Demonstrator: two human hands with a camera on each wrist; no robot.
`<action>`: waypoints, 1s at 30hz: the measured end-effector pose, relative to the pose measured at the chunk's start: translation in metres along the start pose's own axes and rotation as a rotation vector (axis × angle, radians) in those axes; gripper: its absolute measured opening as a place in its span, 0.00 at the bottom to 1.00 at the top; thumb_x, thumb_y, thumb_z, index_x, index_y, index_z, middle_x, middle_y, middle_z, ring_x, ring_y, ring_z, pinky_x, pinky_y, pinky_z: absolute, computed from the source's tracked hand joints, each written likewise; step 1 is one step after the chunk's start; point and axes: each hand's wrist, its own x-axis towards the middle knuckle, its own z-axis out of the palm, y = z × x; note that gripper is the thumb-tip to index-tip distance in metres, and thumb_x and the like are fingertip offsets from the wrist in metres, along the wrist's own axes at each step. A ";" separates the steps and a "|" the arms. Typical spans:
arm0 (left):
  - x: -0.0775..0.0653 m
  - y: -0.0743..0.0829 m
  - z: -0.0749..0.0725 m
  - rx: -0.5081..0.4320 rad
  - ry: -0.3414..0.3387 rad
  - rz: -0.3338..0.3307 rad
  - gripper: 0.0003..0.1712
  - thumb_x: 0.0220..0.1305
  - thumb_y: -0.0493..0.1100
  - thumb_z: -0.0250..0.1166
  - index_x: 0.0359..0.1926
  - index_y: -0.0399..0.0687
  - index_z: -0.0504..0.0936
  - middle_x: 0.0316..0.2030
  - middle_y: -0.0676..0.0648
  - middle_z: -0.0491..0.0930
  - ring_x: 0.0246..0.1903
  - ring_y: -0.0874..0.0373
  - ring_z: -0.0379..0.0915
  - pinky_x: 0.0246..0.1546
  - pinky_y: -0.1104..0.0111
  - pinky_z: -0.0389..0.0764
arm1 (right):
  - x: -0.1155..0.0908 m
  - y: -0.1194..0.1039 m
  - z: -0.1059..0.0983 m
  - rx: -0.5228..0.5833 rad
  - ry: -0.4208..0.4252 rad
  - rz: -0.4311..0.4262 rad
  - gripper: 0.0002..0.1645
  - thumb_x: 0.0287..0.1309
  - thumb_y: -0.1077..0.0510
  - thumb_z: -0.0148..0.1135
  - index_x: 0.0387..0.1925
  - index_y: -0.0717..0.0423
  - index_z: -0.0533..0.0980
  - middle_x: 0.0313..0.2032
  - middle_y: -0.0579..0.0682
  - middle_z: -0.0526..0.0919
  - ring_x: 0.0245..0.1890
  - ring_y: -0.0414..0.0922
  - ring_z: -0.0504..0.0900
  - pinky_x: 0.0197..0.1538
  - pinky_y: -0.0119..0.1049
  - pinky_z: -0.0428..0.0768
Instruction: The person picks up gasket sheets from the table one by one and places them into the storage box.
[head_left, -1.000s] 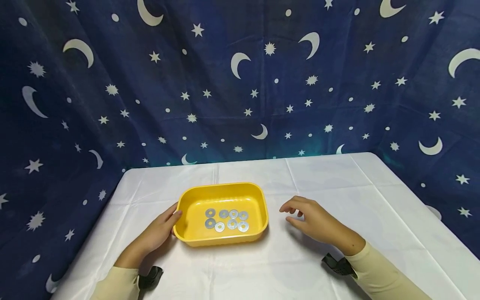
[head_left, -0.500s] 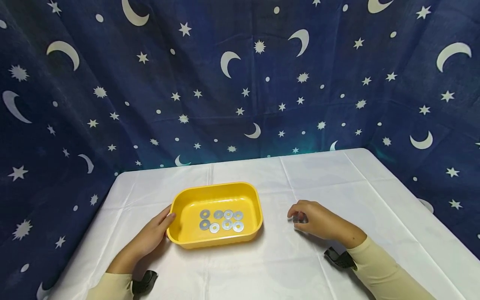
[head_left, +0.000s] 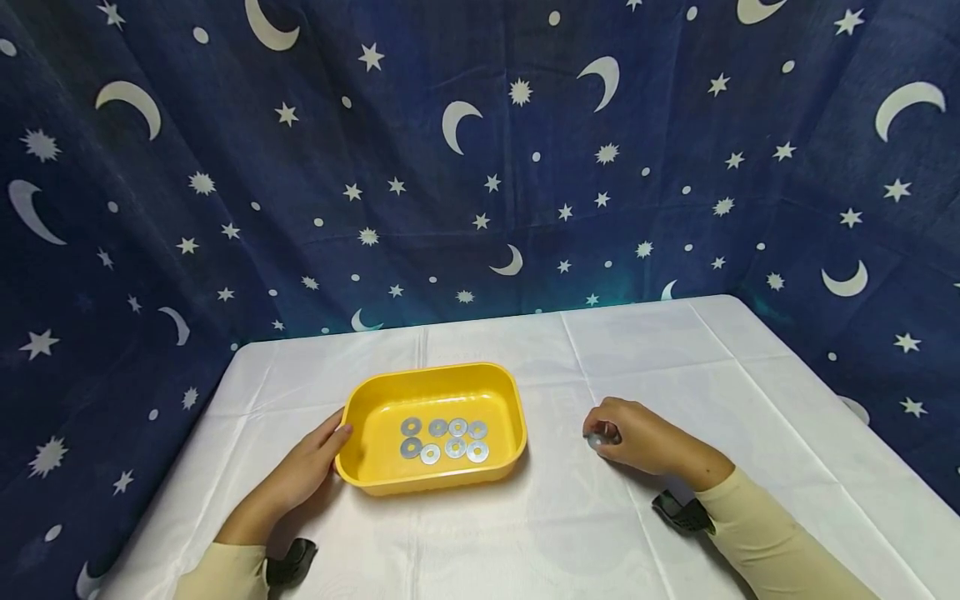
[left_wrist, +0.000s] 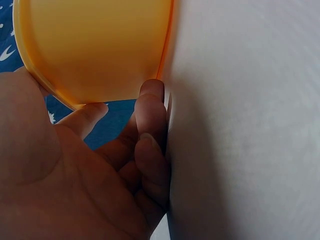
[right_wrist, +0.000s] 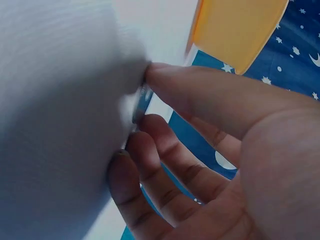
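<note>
A yellow plastic tray [head_left: 432, 477] stands on the white-covered table, with several flat grey metal washers [head_left: 455, 447] spread over its floor. My left hand [head_left: 303, 467] holds its left end, thumb on the rim and fingers low against the outer wall. The left wrist view shows those fingers beside the tray wall [left_wrist: 95, 50]. Right of the tray, my right hand [head_left: 645, 437] is down at the tabletop. Its thumb and fingers pinch a grey washer [head_left: 596, 440], partly hidden. In the right wrist view the washer's edge [right_wrist: 142, 100] shows between thumb and fingers.
A white cloth [head_left: 480, 542] covers the table. Behind and beside it hangs a dark blue curtain [head_left: 420, 150] with moons and stars. Each wrist carries a black strap-on device, such as the right one [head_left: 681, 512].
The right hand has come down to the table and its fingers have curled in; a grey washer now shows between them. The left hand stays on the tray. The head view has shifted slightly.
</note>
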 end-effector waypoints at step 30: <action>-0.001 0.001 0.000 0.023 -0.002 -0.024 0.41 0.77 0.66 0.39 0.80 0.51 0.46 0.78 0.38 0.52 0.77 0.35 0.44 0.73 0.37 0.43 | 0.001 -0.003 0.003 0.045 -0.069 0.088 0.17 0.55 0.68 0.67 0.41 0.47 0.74 0.30 0.46 0.69 0.32 0.38 0.67 0.35 0.29 0.67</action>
